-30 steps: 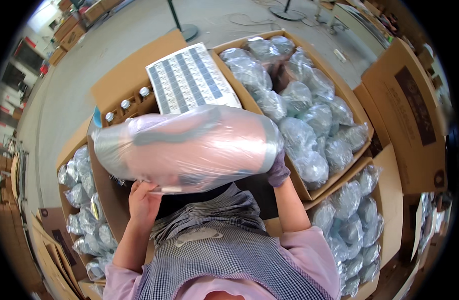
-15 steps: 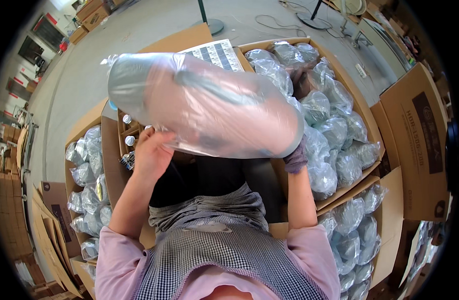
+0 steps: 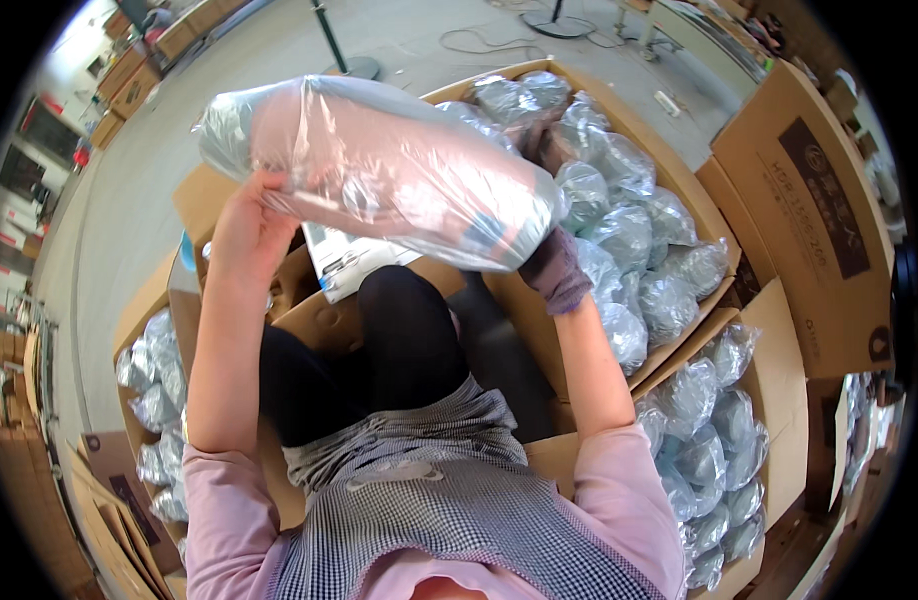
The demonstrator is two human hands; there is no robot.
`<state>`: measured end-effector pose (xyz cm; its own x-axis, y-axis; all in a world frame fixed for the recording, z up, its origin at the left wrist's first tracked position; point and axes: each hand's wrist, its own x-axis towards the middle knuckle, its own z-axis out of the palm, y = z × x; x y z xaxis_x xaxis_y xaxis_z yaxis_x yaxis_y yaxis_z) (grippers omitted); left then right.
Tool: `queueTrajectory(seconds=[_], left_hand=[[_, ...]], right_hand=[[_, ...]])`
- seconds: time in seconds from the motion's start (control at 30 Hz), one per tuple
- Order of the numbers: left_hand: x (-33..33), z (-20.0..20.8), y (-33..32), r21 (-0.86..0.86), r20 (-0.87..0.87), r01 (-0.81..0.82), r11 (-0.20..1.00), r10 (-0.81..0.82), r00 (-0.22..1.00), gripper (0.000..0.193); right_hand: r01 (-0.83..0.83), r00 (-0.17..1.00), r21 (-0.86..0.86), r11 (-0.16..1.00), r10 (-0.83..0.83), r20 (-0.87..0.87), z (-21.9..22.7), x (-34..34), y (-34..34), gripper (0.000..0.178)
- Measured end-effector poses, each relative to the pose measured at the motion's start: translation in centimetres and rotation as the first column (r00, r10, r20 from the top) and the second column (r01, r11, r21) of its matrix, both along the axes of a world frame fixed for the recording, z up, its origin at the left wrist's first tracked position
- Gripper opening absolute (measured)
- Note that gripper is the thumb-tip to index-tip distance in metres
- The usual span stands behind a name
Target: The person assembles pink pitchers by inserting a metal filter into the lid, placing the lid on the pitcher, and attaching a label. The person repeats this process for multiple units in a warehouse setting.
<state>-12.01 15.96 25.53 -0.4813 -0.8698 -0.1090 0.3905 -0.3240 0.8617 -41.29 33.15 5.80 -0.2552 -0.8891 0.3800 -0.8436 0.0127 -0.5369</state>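
Observation:
Across my lap, in mid-air, is a long pinkish, rounded bundle in a clear plastic bag [image 3: 379, 170], with a greyish left end. My left hand [image 3: 254, 215] is bare, its thumb and fingers closed on the bag's lower left edge. A dark greyish-purple glove covers my right hand [image 3: 559, 270], which holds the bundle's right end from below; its fingertips are hidden. To the right stands a large cardboard box [image 3: 669, 348] filled with several plastic-wrapped items [image 3: 619, 235]. Behind the bundle, a white printed panel [image 3: 354, 258] is partly covered.
More boxes of wrapped items stand at my left [image 3: 157, 400] and lower right [image 3: 704, 440]. A tall cardboard carton [image 3: 794, 220] rises at the far right. Green posts on round bases, a white power strip [image 3: 667, 103] and loose cables are on the grey floor beyond.
The bundle has turned slightly and lies more to the left in view, its bag drawn closer around it. My left hand has moved up and left along it; the whole view has shifted.

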Motion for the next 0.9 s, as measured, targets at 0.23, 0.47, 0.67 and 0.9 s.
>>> queueTrajectory(seconds=[0.23,0.47,0.67,0.9], left_hand=[[-15.2,-1.2,-8.5,0.01,-0.19,0.011,1.0,-0.009,0.982,0.047],[-30.3,-10.5,-9.4,-0.11,-0.079,-0.162,0.981,0.154,0.985,0.017],[-33.2,-17.7,-6.8,-0.495,0.469,0.061,0.867,0.208,0.858,0.025],[-31.6,-16.1,-6.7,-0.666,0.52,0.139,0.733,0.322,0.791,0.026]], right_hand=[[0.114,0.343,0.052,0.992,-0.088,0.935,2.0,-11.7,-2.3,0.03],[0.37,0.272,0.135,0.919,-0.246,0.93,0.8,-20.6,-6.4,0.031],[0.388,0.905,0.447,0.806,-0.242,-0.349,-3.3,-28.4,-12.8,0.027],[0.328,0.942,0.811,0.485,-0.102,-0.32,-4.4,-30.1,-16.5,0.041]])
